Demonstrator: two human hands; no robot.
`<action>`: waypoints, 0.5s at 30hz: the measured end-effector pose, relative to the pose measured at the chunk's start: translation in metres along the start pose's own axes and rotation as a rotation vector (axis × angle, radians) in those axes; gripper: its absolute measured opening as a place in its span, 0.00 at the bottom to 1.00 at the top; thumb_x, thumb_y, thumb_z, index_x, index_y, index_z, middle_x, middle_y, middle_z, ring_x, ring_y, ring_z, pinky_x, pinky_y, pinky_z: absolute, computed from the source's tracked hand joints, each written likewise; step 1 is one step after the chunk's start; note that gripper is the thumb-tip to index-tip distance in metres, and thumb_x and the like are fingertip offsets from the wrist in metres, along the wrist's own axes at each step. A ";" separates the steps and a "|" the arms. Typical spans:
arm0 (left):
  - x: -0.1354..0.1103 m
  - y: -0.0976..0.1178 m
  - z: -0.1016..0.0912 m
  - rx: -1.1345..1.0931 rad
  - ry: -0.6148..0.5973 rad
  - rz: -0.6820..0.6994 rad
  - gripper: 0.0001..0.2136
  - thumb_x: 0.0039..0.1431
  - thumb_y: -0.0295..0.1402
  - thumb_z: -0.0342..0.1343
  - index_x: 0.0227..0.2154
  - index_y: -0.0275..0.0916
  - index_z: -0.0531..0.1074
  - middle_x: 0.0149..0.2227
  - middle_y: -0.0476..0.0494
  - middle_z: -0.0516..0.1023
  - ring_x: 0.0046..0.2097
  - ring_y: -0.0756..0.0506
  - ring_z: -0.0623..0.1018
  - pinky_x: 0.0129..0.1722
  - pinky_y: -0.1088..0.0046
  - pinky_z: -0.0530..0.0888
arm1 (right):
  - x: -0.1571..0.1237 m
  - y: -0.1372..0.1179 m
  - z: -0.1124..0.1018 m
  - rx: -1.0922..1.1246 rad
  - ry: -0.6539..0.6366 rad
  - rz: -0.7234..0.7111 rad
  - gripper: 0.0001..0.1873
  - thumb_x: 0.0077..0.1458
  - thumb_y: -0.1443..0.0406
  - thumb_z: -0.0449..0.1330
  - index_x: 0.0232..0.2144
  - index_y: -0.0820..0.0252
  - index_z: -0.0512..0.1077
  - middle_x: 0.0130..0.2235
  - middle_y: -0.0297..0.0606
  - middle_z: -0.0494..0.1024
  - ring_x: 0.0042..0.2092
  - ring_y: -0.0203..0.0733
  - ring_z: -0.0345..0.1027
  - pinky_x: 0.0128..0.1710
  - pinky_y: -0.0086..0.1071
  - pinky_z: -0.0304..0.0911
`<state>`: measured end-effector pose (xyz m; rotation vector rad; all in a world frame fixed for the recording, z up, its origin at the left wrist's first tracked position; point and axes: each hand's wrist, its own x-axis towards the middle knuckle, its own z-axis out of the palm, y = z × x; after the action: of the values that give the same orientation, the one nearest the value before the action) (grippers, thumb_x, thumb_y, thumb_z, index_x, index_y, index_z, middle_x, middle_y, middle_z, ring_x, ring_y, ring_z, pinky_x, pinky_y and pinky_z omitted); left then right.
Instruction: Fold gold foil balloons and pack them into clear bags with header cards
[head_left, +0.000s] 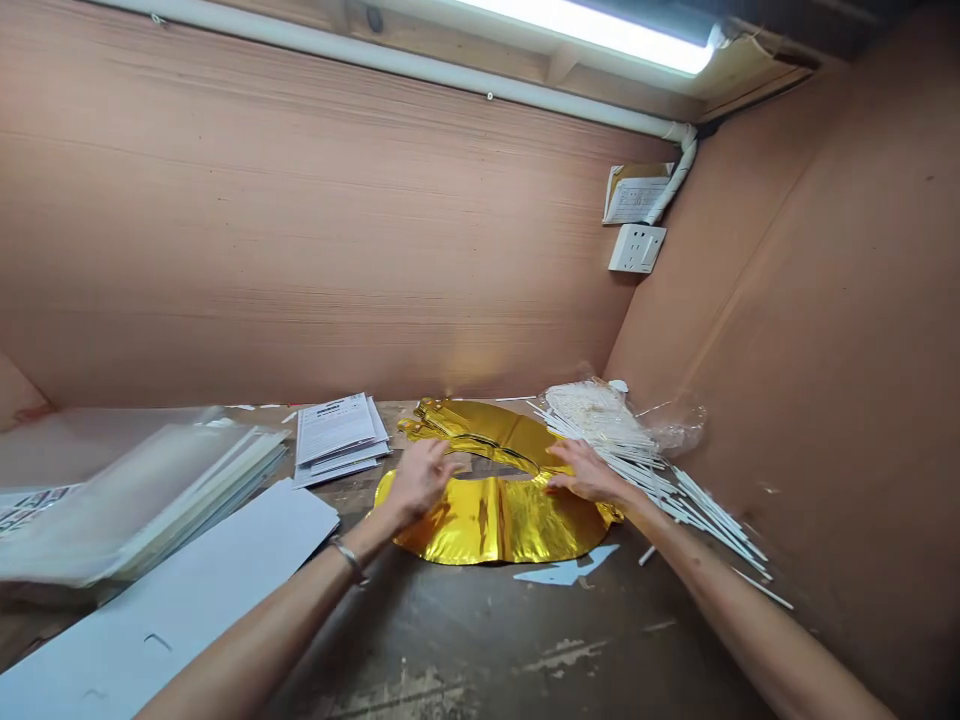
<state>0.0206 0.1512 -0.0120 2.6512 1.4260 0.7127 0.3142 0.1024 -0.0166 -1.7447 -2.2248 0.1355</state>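
Note:
A flat gold foil balloon [499, 520] lies on the worn wooden table [480, 640], with more gold foil balloons [480, 425] stacked behind it. My left hand [420, 478] rests on the balloon's left part, fingers stretched forward and flat. My right hand [589, 470] lies on its right part, fingers spread and pressing down. A thin bracelet [347, 556] sits on my left wrist. Neither hand grips anything.
White straws [675, 480] in clear plastic lie at the right by the side wall. A stack of printed leaflets [337, 435] sits left of the foil. Clear bags [127, 495] and a white card sheet [187, 600] fill the left. A wall socket [636, 248] is at the back.

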 end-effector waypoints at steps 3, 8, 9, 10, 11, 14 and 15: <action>0.009 0.055 0.032 -0.117 -0.099 0.174 0.15 0.52 0.40 0.50 0.40 0.40 0.66 0.45 0.40 0.66 0.50 0.42 0.63 0.48 0.65 0.60 | -0.023 0.029 0.006 0.090 0.030 0.020 0.16 0.43 0.59 0.60 0.36 0.58 0.72 0.41 0.40 0.70 0.44 0.43 0.60 0.44 0.35 0.54; 0.025 0.104 0.071 -0.159 -0.184 0.263 0.15 0.54 0.36 0.48 0.45 0.39 0.62 0.52 0.38 0.59 0.56 0.39 0.53 0.52 0.56 0.53 | -0.026 0.031 0.020 0.174 0.129 0.024 0.09 0.49 0.63 0.55 0.27 0.60 0.75 0.34 0.38 0.73 0.37 0.38 0.64 0.40 0.31 0.57; 0.029 0.108 0.075 -0.168 -0.196 0.266 0.15 0.54 0.35 0.47 0.45 0.39 0.62 0.52 0.38 0.59 0.57 0.39 0.53 0.52 0.55 0.52 | -0.025 0.030 0.021 0.172 0.133 0.021 0.09 0.48 0.63 0.56 0.26 0.60 0.75 0.33 0.37 0.74 0.36 0.38 0.65 0.39 0.32 0.56; 0.033 0.111 0.079 -0.185 -0.205 0.271 0.14 0.55 0.33 0.46 0.45 0.40 0.62 0.52 0.39 0.60 0.57 0.39 0.52 0.52 0.54 0.51 | -0.023 0.030 0.020 0.169 0.136 0.017 0.09 0.48 0.63 0.56 0.26 0.59 0.75 0.32 0.37 0.74 0.36 0.38 0.64 0.40 0.32 0.55; 0.038 0.113 0.082 -0.223 -0.205 0.267 0.13 0.54 0.32 0.46 0.43 0.40 0.64 0.51 0.40 0.61 0.56 0.40 0.53 0.52 0.55 0.51 | -0.022 0.029 0.018 0.167 0.141 0.013 0.09 0.48 0.62 0.56 0.26 0.59 0.75 0.32 0.37 0.75 0.36 0.39 0.64 0.40 0.33 0.54; 0.051 0.117 0.086 -0.388 -0.166 0.192 0.08 0.52 0.32 0.48 0.31 0.38 0.70 0.41 0.42 0.70 0.49 0.42 0.63 0.49 0.62 0.57 | -0.018 0.025 0.007 0.104 0.152 -0.007 0.10 0.49 0.60 0.55 0.28 0.56 0.75 0.33 0.36 0.76 0.37 0.39 0.63 0.41 0.34 0.51; 0.055 0.118 0.087 -0.433 -0.149 0.157 0.08 0.52 0.32 0.48 0.26 0.37 0.71 0.35 0.43 0.72 0.44 0.43 0.67 0.45 0.65 0.61 | -0.017 0.023 0.001 0.050 0.151 -0.014 0.10 0.50 0.60 0.55 0.28 0.55 0.75 0.33 0.36 0.76 0.37 0.40 0.62 0.40 0.34 0.50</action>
<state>0.1747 0.1421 -0.0388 2.4284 0.9110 0.7200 0.3387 0.0924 -0.0268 -1.6551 -2.1073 0.0538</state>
